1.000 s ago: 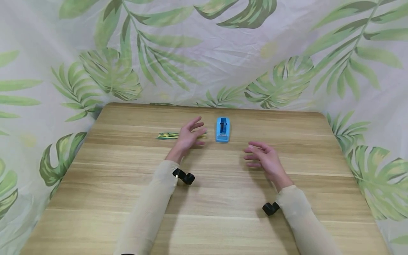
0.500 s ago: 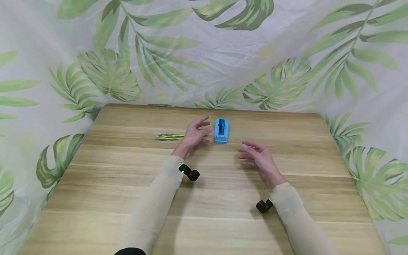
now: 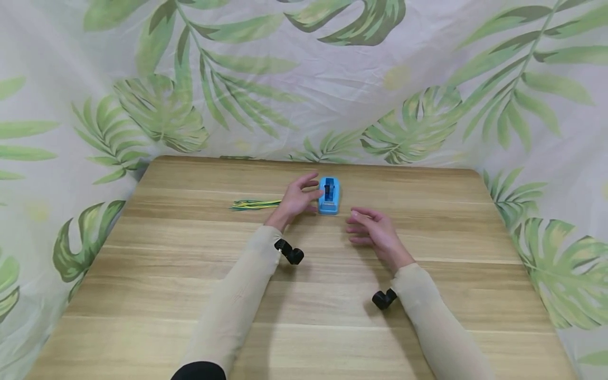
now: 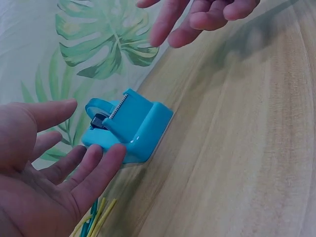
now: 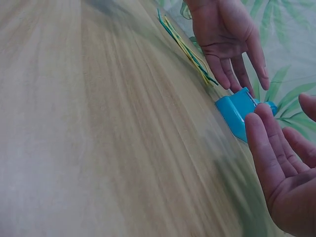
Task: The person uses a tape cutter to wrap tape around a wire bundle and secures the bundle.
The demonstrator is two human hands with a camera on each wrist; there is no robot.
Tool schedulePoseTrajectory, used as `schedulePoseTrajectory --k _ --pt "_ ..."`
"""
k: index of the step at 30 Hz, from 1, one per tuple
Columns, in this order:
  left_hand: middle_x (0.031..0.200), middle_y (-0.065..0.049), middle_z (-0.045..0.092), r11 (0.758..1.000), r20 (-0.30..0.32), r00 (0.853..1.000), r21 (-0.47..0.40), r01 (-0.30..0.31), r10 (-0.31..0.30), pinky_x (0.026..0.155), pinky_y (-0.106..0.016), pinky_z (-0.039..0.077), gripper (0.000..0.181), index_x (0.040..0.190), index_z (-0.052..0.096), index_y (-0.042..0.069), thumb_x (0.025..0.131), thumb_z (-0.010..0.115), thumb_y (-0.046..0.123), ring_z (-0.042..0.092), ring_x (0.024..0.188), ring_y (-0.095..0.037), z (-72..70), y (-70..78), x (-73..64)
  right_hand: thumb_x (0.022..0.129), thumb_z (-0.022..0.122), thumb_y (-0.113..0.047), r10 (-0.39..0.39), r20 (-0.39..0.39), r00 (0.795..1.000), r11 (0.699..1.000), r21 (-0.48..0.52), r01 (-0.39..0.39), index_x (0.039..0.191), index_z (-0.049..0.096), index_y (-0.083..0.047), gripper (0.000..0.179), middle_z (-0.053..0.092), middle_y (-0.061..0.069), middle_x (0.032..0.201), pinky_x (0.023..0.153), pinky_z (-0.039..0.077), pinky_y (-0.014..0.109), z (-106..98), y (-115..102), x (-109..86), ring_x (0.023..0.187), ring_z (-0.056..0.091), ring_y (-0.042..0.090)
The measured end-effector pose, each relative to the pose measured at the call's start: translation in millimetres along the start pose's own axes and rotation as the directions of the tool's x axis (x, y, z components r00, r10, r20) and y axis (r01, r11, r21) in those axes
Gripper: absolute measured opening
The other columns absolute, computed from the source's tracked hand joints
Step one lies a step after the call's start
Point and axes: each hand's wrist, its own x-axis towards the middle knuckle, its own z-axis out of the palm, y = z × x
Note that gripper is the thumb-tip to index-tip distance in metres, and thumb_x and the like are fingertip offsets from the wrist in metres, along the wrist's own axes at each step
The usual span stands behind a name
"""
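Note:
A blue tape dispenser [image 3: 329, 196] with a toothed cutting edge stands near the back of the wooden table. My left hand [image 3: 297, 199] is at its left side, fingers spread and relaxed; whether they touch it I cannot tell. In the left wrist view the dispenser [image 4: 143, 126] appears just beyond those fingers. To the right and nearer me is my right hand [image 3: 377, 232], apart from the dispenser, its fingers loosely bent around nothing. Several thin yellow and green strands [image 3: 254, 205] lie in a bundle left of the dispenser, partly hidden behind my left hand.
The wooden tabletop [image 3: 328, 295] ends at a back edge against a hanging cloth [image 3: 332, 95] printed with green leaves. A small black camera [image 3: 291, 253] sits on my left wrist, another black camera [image 3: 383, 299] on my right.
My left hand has moved right, from over the strands to the dispenser's side, uncovering more of the bundle. My right hand has shifted left toward the dispenser. The dispenser stays in place.

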Motion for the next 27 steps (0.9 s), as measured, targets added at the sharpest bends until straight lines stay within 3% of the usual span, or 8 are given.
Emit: schedulePoseTrajectory --k 14,27 --pt "0.144 -0.018 0.048 1.000 -0.046 0.999 -0.006 -0.016 0.016 0.080 -0.051 0.059 0.061 0.152 0.045 0.011 0.096 0.067 0.002 0.057 0.118 -0.035 4.5 -7.6 7.6 0.100 0.066 -0.028 0.025 0.008 1.000 1.000 0.000 -0.025 0.144 0.049 -0.002 0.054 0.060 0.026 0.132 0.083 0.060 0.043 6 -4 18.7 0.109 0.066 0.035" --pt "0.139 -0.017 0.049 0.993 -0.082 0.996 0.113 -0.027 0.037 0.070 -0.043 0.061 0.055 0.149 0.049 0.010 0.096 0.063 -0.003 0.058 0.113 -0.031 10.5 -8.1 12.6 0.100 0.066 -0.028 0.058 0.023 0.998 0.998 0.010 -0.058 0.143 0.051 -0.003 0.051 0.065 0.023 0.124 0.082 0.060 0.044 15 -4 35.0 0.107 0.067 0.036"
